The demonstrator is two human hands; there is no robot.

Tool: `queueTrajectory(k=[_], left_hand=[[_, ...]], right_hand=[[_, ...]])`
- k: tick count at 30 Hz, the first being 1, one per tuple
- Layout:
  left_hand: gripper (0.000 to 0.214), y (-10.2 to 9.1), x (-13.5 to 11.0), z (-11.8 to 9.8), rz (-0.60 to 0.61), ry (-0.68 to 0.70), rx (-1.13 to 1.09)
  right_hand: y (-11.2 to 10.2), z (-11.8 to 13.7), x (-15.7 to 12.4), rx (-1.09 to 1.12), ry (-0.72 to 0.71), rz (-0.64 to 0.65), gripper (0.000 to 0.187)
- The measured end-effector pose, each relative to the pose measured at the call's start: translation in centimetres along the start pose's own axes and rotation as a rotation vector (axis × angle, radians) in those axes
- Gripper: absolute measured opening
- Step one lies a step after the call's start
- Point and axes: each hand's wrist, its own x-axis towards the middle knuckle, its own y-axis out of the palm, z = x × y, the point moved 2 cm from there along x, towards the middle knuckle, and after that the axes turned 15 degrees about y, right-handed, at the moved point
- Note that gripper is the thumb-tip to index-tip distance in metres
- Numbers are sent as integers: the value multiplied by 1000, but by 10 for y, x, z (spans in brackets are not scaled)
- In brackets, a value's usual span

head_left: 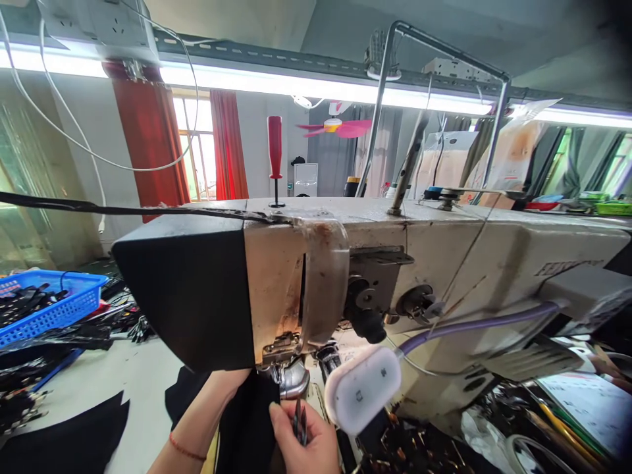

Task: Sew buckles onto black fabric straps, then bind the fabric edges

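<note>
My right hand (309,438) is closed, with small thread snips (300,421) in its fingers, two dark pointed blades standing up. Its thumb and forefinger are at the edge of a black cloth (251,421) below the sewing machine (276,283). My left hand (234,380) reaches in beneath the machine's black end cover (187,296). Cloth and cover hide its fingers; a red string bracelet (185,449) circles the wrist. Just above the cloth, between both hands, sits the metal presser foot area (291,378).
A lit white lamp (363,390) on a purple cable hangs right of my right hand. A red screwdriver (275,151) stands upright on the machine. Black cloth pieces (69,434) and a blue basket (74,303) lie left. Dark trimmings (419,447) lie lower right.
</note>
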Motion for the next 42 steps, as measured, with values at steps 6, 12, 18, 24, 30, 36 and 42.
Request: queueTrajectory(k=[6, 12, 18, 24, 30, 36, 42], left_hand=[[37, -2, 1, 2, 68, 44, 75], [17, -18, -30, -25, -1, 63, 281], [37, -9, -90, -52, 145, -199, -106], [45, -36, -130, -41, -16, -278, -120], [35, -60, -164, -54, -144, -376, -168], [38, -63, -171, -78, -276, -606, -469], [28, -68, -172, -94, -332, -662, -484]], right_hand=[[3, 7, -3, 78, 14, 27, 50], [0, 16, -9, 48, -12, 35, 45], [1, 26, -24, 74, -64, 122, 37], [-8, 20, -43, -250, -262, 491, 26], [-20, 14, -72, -288, -395, 618, 43], [-19, 13, -67, -437, -662, 491, 13], [-11, 23, -64, -464, -972, 443, 14]])
